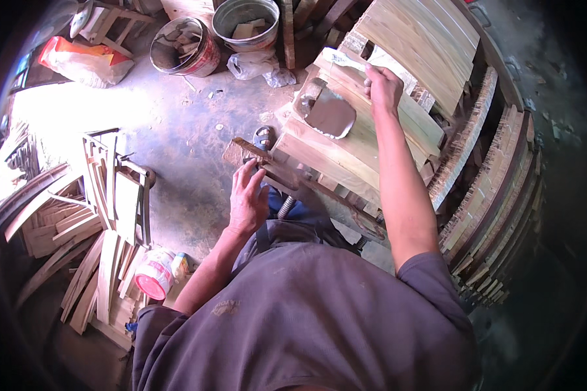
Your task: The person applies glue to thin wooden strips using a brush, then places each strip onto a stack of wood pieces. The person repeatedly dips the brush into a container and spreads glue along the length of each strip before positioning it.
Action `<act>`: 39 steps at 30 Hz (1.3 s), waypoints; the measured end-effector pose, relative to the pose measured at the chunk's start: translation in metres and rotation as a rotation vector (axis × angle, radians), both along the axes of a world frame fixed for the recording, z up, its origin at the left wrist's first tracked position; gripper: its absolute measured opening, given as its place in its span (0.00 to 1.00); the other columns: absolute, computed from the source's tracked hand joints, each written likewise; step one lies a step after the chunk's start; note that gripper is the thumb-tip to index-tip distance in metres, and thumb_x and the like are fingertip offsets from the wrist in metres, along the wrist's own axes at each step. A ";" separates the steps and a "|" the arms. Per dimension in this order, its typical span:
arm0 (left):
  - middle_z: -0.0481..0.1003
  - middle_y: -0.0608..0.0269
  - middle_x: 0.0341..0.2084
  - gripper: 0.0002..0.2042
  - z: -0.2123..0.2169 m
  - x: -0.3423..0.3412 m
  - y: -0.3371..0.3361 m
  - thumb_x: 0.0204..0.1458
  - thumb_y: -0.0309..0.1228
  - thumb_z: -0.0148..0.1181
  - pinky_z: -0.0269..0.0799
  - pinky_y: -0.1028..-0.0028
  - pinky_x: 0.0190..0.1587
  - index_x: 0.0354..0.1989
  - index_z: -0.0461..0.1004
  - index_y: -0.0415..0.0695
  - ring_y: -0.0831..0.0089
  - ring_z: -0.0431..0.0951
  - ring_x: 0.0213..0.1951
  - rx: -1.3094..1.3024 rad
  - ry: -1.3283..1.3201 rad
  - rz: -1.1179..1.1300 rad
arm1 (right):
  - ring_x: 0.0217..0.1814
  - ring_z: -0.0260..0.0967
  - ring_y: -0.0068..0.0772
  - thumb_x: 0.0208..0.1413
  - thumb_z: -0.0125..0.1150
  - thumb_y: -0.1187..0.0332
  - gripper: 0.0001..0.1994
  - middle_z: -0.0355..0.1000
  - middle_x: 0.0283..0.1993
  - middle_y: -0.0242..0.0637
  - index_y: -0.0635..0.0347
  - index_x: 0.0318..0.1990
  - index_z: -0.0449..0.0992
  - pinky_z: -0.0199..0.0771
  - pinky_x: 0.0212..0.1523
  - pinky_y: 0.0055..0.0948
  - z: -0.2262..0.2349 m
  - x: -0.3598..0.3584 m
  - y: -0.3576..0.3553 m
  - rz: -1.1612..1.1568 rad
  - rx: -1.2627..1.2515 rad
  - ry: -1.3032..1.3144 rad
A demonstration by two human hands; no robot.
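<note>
My right hand [383, 86] is closed round a slim, pale brush-like tool [346, 60] with a whitish end; its exact kind is hard to make out. The tool is over the boards, up and right of a cut-open container [308, 107] holding smooth brown paste [331, 116]. My left hand [248, 199] has its fingers bent and apart, with nothing visible in them. Its fingertips are beside a narrow brown wooden piece [252, 148] that slants in front of my body. Whether they touch the wood is unclear.
Pale boards [332, 153] form the surface under the container, with a wide panel [417, 39] behind. Curved wooden slats [486, 208] stand stacked at right. Scrap wood [107, 260] and a white tub with a pink lid [152, 285] lie left. Two buckets [199, 62] [246, 40] stand at the back.
</note>
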State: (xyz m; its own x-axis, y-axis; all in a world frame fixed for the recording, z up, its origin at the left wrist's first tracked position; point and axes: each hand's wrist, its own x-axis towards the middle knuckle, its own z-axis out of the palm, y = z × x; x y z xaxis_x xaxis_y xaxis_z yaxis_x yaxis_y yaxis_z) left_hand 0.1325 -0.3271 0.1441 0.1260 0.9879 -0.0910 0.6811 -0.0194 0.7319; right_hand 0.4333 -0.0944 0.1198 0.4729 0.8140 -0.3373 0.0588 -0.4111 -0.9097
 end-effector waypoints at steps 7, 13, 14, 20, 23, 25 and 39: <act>0.66 0.46 0.57 0.22 0.009 0.018 -0.004 0.43 0.18 0.63 0.65 0.56 0.60 0.50 0.72 0.39 0.46 0.66 0.58 0.045 0.020 0.095 | 0.33 0.77 0.39 0.49 0.66 0.62 0.13 0.80 0.30 0.44 0.65 0.33 0.83 0.75 0.39 0.34 0.003 0.047 -0.024 0.079 -0.047 -0.467; 0.67 0.49 0.58 0.22 0.013 0.022 -0.004 0.44 0.20 0.63 0.62 0.56 0.63 0.51 0.71 0.39 0.47 0.64 0.61 0.023 0.050 0.013 | 0.34 0.78 0.46 0.49 0.66 0.61 0.12 0.80 0.31 0.46 0.61 0.33 0.83 0.76 0.40 0.38 0.013 0.105 -0.063 0.075 -0.097 -0.660; 0.67 0.49 0.58 0.22 0.014 0.026 -0.006 0.44 0.20 0.64 0.61 0.57 0.63 0.52 0.71 0.39 0.48 0.63 0.62 0.026 0.087 -0.018 | 0.35 0.78 0.47 0.49 0.66 0.60 0.12 0.80 0.32 0.46 0.60 0.33 0.83 0.76 0.40 0.39 0.013 0.116 -0.069 0.071 -0.095 -0.685; 0.59 0.46 0.64 0.28 0.014 0.035 -0.016 0.44 0.20 0.64 0.57 0.54 0.66 0.57 0.67 0.41 0.45 0.57 0.65 0.023 0.238 -0.086 | 0.38 0.78 0.50 0.49 0.66 0.58 0.11 0.79 0.33 0.46 0.55 0.32 0.84 0.76 0.41 0.41 0.018 0.154 -0.104 0.041 -0.119 -0.804; 0.59 0.47 0.64 0.29 0.009 0.032 -0.022 0.44 0.20 0.65 0.57 0.55 0.66 0.59 0.66 0.41 0.45 0.57 0.65 0.013 0.210 -0.044 | 0.39 0.77 0.51 0.49 0.66 0.58 0.10 0.79 0.34 0.46 0.53 0.31 0.83 0.76 0.42 0.42 0.014 0.176 -0.121 0.009 -0.136 -0.810; 0.61 0.47 0.63 0.30 0.004 0.027 -0.024 0.46 0.23 0.65 0.58 0.57 0.66 0.60 0.65 0.41 0.47 0.60 0.64 0.037 0.190 -0.004 | 0.40 0.77 0.51 0.49 0.66 0.57 0.10 0.79 0.34 0.46 0.52 0.31 0.83 0.76 0.43 0.42 0.016 0.186 -0.131 -0.015 -0.174 -0.826; 0.69 0.43 0.57 0.32 -0.126 -0.064 0.041 0.56 0.37 0.62 0.64 0.64 0.59 0.64 0.60 0.29 0.61 0.71 0.55 -0.142 -0.328 0.746 | 0.43 0.77 0.52 0.51 0.62 0.58 0.08 0.80 0.38 0.44 0.43 0.36 0.84 0.77 0.43 0.43 0.027 0.246 -0.184 -0.159 -0.373 -0.980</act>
State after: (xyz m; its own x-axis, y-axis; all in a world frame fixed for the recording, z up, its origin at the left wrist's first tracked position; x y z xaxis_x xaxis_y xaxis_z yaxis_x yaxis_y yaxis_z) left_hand 0.0686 -0.2858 0.0177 -0.5162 0.8045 -0.2937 0.2301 0.4606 0.8573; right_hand 0.6791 -0.2786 0.1470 0.7654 0.6427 0.0330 0.6194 -0.7218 -0.3088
